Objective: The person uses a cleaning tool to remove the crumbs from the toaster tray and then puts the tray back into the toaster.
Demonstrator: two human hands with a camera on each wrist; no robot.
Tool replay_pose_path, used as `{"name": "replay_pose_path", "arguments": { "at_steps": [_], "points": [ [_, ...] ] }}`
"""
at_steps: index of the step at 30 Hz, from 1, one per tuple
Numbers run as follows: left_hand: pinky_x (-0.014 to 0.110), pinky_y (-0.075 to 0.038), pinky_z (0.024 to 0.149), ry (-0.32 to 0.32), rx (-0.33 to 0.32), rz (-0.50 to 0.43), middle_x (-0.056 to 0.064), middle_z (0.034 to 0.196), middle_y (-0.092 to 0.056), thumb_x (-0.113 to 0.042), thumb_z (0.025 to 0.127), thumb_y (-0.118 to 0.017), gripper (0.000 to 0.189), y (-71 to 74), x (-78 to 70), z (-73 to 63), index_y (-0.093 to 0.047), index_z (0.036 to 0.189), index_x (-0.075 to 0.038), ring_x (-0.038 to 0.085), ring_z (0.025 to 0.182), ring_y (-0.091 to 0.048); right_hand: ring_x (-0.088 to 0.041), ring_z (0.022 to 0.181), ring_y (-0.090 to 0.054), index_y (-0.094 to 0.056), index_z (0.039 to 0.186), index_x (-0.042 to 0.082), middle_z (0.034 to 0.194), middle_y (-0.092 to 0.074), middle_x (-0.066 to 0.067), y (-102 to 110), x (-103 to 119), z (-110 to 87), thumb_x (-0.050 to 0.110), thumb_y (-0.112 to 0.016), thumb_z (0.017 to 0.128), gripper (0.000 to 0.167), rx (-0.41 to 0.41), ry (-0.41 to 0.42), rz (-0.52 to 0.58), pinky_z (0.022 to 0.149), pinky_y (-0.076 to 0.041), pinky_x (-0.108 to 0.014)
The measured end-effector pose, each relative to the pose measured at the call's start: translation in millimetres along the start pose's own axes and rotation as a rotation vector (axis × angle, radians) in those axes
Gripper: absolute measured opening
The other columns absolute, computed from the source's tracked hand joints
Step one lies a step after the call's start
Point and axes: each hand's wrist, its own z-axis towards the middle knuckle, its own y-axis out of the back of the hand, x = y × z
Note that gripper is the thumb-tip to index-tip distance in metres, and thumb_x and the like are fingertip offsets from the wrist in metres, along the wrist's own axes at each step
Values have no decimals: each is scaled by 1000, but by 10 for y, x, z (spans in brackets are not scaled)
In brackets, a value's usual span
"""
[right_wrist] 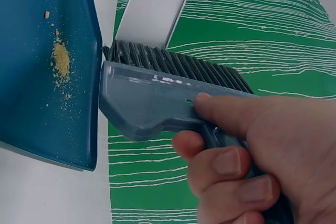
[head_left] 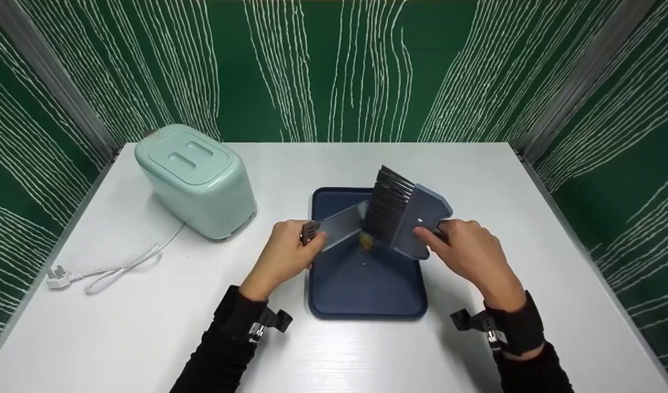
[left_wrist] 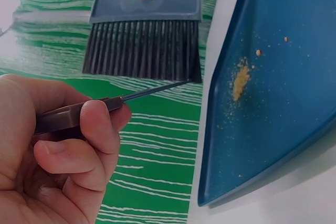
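Note:
My left hand [head_left: 290,248] grips the brown handle of a broad-bladed kitchen knife [head_left: 342,225], its blade slanting up to the right over the dark blue tray [head_left: 367,297]. My right hand [head_left: 472,251] holds a blue hand brush [head_left: 421,218] by the handle, thumb along its flat back. The black bristles [right_wrist: 152,56] meet the far end of the blade in the right wrist view. Below blade and brush, a small heap of yellowish crumbs [left_wrist: 240,81] lies on the tray, with a few bits scattered around.
A mint green toaster [head_left: 203,180] stands at the back left of the white table [head_left: 334,360]. Its white cord and plug [head_left: 58,277] lie toward the left edge. Green walls [head_left: 334,71] with white lines enclose the back and sides.

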Motion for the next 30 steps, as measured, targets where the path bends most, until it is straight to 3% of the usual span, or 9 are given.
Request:
{"name": "replay_pose_path", "arguments": {
  "at_steps": [4, 9, 23, 30],
  "points": [
    [22, -51, 46, -4, -2, 25, -1, 61, -60, -15, 101, -66, 32, 1, -9, 1, -59, 70, -14, 6, 45, -63, -17, 55, -44, -43, 64, 18, 59, -38, 5, 52, -15, -4, 58, -62, 105, 60, 17, -12, 19, 52, -28, -32],
    [22, -52, 47, 4, 1, 28, -2, 62, -59, -15, 101, -66, 30, -1, -6, 2, -59, 71, -13, 7, 45, -64, -19, 55, -44, -41, 63, 17, 59, -35, 4, 95, -42, -11, 56, -63, 105, 61, -40, -35, 10, 51, -29, -33],
    [22, -50, 45, -23, -11, 31, -2, 61, -58, -14, 100, -67, 32, -20, 8, 6, -57, 69, -14, 6, 44, -62, -22, 54, -52, -49, 63, 15, 56, -46, -1, -21, 7, -13, 53, -66, 104, 58, -103, -3, -59, 47, -31, -33],
    [22, -48, 45, -45, -19, 35, -2, 58, -58, -14, 99, -66, 35, -18, 14, 1, -52, 67, -17, 5, 44, -60, -21, 53, -49, -44, 63, 17, 57, -40, 2, -49, 35, -15, 54, -65, 104, 59, -83, 5, -53, 47, -29, -33]
  ]
}}
